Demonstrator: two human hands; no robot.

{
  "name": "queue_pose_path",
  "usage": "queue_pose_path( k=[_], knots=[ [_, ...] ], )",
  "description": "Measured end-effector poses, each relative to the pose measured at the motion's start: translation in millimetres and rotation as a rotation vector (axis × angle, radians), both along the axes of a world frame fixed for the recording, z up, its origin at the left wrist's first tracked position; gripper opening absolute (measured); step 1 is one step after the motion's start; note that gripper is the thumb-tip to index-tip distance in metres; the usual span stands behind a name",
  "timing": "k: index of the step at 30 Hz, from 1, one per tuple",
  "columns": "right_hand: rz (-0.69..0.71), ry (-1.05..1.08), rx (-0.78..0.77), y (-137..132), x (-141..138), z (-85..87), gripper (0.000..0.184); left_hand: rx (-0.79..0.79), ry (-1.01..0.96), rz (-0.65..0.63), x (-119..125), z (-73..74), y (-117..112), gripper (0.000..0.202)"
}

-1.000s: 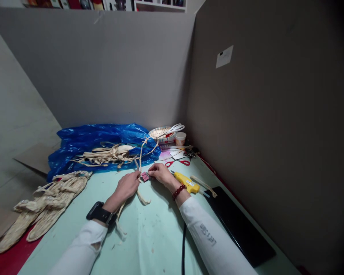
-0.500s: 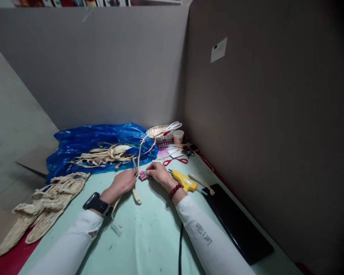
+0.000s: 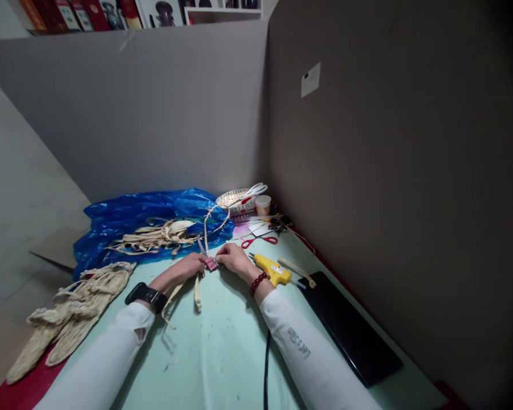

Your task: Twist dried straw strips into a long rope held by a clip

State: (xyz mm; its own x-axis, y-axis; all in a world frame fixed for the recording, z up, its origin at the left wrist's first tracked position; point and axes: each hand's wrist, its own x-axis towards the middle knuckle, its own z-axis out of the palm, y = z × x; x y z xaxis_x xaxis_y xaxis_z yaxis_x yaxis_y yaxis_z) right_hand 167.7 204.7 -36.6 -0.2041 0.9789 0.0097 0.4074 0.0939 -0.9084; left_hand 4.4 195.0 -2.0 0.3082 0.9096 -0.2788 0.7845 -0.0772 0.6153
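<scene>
Pinched between the fingers of my left hand (image 3: pixel 191 266) are pale straw strips (image 3: pixel 198 296), their ends hanging down over the table. A thin straw cord (image 3: pixel 206 228) rises from the same spot and loops toward the back. My right hand (image 3: pixel 234 259) is closed on the metal handles of a pink binder clip (image 3: pixel 211 263). The clip's body touches the straw by my left fingertips; whether its jaws are around the straw I cannot tell. Just right of my right hand lies a yellow hot glue gun (image 3: pixel 272 269).
Straw strips (image 3: pixel 162 234) lie on a blue plastic bag (image 3: pixel 111 216) at the back. Woven straw sandals (image 3: pixel 74 316) rest at the left. Red-handled scissors (image 3: pixel 260 241), a woven basket (image 3: pixel 226 199) and a paper cup (image 3: pixel 263 206) stand behind. A black tray (image 3: pixel 350 330) lies right.
The binder clip has come up against the straw at my left fingertips, where a small gap showed before. The hanging strips have shifted slightly left. My view has tilted up a little.
</scene>
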Motion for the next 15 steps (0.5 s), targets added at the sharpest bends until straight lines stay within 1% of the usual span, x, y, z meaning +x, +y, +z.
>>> queue_pose_path(
  k=[4, 7, 11, 13, 15],
  knots=[
    [0.036, 0.003, -0.017, 3.2, 0.1, -3.4, 0.013, -0.107, -0.125, 0.042, 2.0, 3.1, -2.5, 0.023],
    [0.063, -0.003, -0.030, 2.1, 1.3, 0.2, 0.016, -0.150, -0.188, 0.079, 3.6, 5.0, -5.2, 0.019],
    [0.053, -0.015, -0.009, -3.9, 2.8, 9.1, 0.020, -0.165, -0.262, 0.115, 4.1, 5.1, -8.8, 0.013],
    [0.062, -0.012, 0.002, -5.8, 3.1, 11.4, 0.025, -0.160, -0.298, 0.126, 4.0, 4.2, -11.3, 0.015],
    [0.094, -0.007, 0.008, -5.3, 3.1, 11.1, 0.025, -0.152, -0.328, 0.141, 4.2, 3.3, -14.7, 0.018]
  ],
)
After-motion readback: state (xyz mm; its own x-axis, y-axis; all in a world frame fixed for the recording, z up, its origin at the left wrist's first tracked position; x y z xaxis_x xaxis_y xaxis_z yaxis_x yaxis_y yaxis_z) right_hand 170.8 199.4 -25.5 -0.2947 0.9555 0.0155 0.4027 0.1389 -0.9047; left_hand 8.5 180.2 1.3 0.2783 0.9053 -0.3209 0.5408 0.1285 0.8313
